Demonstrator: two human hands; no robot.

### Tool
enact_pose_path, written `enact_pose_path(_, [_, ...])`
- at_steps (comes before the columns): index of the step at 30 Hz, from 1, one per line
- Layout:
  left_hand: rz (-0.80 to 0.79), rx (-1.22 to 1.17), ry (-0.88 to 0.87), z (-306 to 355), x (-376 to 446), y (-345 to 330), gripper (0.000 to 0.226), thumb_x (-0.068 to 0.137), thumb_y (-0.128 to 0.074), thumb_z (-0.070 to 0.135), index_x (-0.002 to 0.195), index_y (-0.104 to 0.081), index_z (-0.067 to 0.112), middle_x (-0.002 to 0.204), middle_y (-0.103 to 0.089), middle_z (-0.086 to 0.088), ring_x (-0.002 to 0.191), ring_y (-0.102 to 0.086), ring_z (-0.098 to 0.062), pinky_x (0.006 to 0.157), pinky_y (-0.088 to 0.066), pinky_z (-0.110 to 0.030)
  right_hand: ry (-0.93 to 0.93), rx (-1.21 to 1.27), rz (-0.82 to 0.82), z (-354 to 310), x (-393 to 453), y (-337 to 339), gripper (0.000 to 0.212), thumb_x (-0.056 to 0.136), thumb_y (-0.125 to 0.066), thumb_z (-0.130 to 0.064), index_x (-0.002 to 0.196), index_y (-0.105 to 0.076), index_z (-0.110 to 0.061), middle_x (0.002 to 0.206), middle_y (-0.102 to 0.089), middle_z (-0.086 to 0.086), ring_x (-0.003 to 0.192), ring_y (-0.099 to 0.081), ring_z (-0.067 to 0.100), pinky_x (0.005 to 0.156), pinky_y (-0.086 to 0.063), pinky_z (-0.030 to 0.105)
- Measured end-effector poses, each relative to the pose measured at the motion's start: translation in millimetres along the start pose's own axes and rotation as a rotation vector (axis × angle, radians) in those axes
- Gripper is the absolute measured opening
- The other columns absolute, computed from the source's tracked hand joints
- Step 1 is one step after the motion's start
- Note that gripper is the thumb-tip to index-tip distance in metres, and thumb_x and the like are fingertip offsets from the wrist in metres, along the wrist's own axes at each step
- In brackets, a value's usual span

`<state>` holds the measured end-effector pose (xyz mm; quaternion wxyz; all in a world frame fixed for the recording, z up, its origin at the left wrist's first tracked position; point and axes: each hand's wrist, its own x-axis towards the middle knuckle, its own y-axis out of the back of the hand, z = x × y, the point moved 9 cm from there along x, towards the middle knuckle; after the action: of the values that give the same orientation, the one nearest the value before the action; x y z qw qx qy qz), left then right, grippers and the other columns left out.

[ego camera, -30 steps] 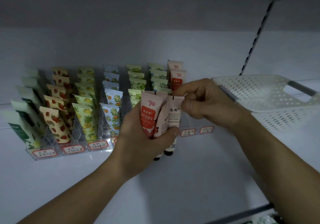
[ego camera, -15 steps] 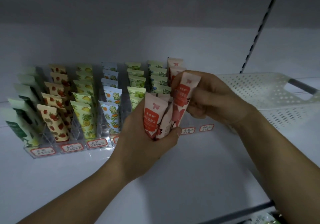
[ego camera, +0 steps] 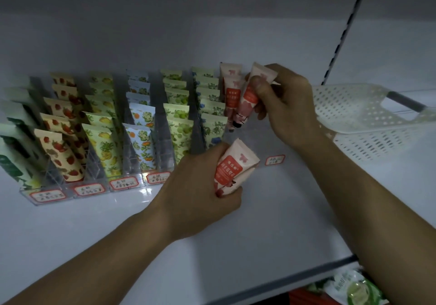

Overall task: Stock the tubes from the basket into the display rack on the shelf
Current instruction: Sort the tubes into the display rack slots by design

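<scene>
Head view shows my right hand (ego camera: pixel 280 101) pinching a pink tube (ego camera: pixel 251 92) just beside the rack's rightmost lane (ego camera: pixel 232 89). My left hand (ego camera: pixel 200 186) grips spare pink tubes (ego camera: pixel 232 167) (loosely, I judge); one could slip, or the incoming tube could topple those already standing.

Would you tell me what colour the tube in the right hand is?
Pale pink tube with a red label, head view.

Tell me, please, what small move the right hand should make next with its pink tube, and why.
Probably lower the pink tube into the rightmost column of the display rack, just in front of the two pink tubes standing there. The right hand holds it almost upright beside them, that column looks open toward the front, and the left hand holds more to follow.
</scene>
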<state>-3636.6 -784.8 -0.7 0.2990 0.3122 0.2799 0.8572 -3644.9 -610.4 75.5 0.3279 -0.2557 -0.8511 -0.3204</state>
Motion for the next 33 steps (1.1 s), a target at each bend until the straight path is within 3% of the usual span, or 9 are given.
enact_pose_path(8, [-0.061, 0.030, 0.000, -1, 0, -3, 0.025, 0.080, -0.077, 0.029, 0.096, -0.058, 0.026, 0.071, -0.061, 0.008, 0.062, -0.061, -0.007, 0.051, -0.040, -0.014, 0.063, -0.017, -0.051, -5, -2, -7, 0.025, 0.100, -0.057, -0.031, 0.103, -0.068, -0.009, 0.084, -0.068, 0.005, 0.064, -0.068, 0.014, 0.055, -0.057, 0.044])
enact_pose_path(13, [-0.066, 0.007, -0.001, -1, 0, -3, 0.025, 0.080, -0.077, 0.028, 0.096, -0.057, 0.026, 0.071, -0.060, 0.010, 0.063, -0.061, -0.004, 0.053, -0.039, -0.011, 0.071, -0.083, -0.083, -5, -4, -13, 0.028, 0.097, -0.064, -0.033, 0.110, -0.068, -0.008, 0.089, -0.070, 0.006, 0.067, -0.068, 0.015, 0.059, -0.057, 0.044])
enact_pose_path(17, [-0.059, 0.008, -0.002, -3, 0, -4, 0.026, 0.080, -0.077, 0.028, 0.096, -0.058, 0.021, 0.073, -0.062, 0.007, 0.066, -0.062, -0.008, 0.053, -0.043, -0.017, 0.089, -0.174, -0.094, -8, -4, -14, 0.024, 0.094, -0.068, -0.031, 0.105, -0.069, -0.010, 0.083, -0.071, -0.002, 0.067, -0.069, 0.012, 0.063, -0.058, 0.039])
enact_pose_path(20, [-0.052, -0.009, -0.004, -2, -1, -3, 0.026, 0.080, -0.078, 0.028, 0.096, -0.059, 0.023, 0.073, -0.062, 0.009, 0.066, -0.062, -0.005, 0.054, -0.042, -0.013, 0.100, -0.231, -0.129, -8, -4, -20, 0.026, 0.093, -0.068, -0.032, 0.103, -0.069, -0.008, 0.084, -0.072, 0.001, 0.069, -0.070, 0.014, 0.066, -0.058, 0.037])
enact_pose_path(25, [-0.046, -0.165, 0.029, -8, 0, -2, 0.030, 0.081, -0.080, 0.024, 0.104, -0.063, 0.019, 0.082, -0.068, 0.006, 0.073, -0.067, -0.011, 0.061, -0.052, -0.022, 0.036, -0.285, -0.172, 0, 2, -24, 0.027, 0.090, -0.072, -0.035, 0.097, -0.071, -0.009, 0.081, -0.074, 0.005, 0.068, -0.070, 0.018, 0.067, -0.058, 0.042])
enact_pose_path(28, [-0.033, -0.284, 0.048, -7, -2, -1, 0.036, 0.082, -0.081, 0.022, 0.111, -0.062, 0.030, 0.092, -0.072, 0.015, 0.084, -0.070, -0.003, 0.067, -0.055, -0.020, -0.027, -0.282, -0.199, 6, 1, -28, 0.028, 0.086, -0.076, -0.039, 0.098, -0.073, -0.014, 0.077, -0.073, 0.002, 0.063, -0.069, 0.016, 0.067, -0.059, 0.042])
enact_pose_path(30, [-0.015, -0.360, 0.064, -3, -3, 1, 0.034, 0.082, -0.080, 0.020, 0.105, -0.060, 0.035, 0.086, -0.072, 0.024, 0.078, -0.069, 0.003, 0.063, -0.050, -0.011, -0.065, -0.272, -0.197, 10, -2, -28, 0.029, 0.084, -0.077, -0.042, 0.093, -0.072, -0.015, 0.072, -0.071, -0.001, 0.058, -0.066, 0.012, 0.065, -0.058, 0.041])
enact_pose_path(33, [0.021, -0.498, 0.118, -4, -2, 3, 0.029, 0.075, -0.077, 0.027, 0.099, -0.060, 0.030, 0.077, -0.073, 0.015, 0.064, -0.069, -0.005, 0.057, -0.053, -0.017, -0.152, -0.289, -0.174, 21, -11, -28, 0.040, 0.076, -0.082, -0.048, 0.074, -0.061, -0.013, 0.064, -0.064, -0.005, 0.056, -0.060, 0.009, 0.060, -0.055, 0.039])
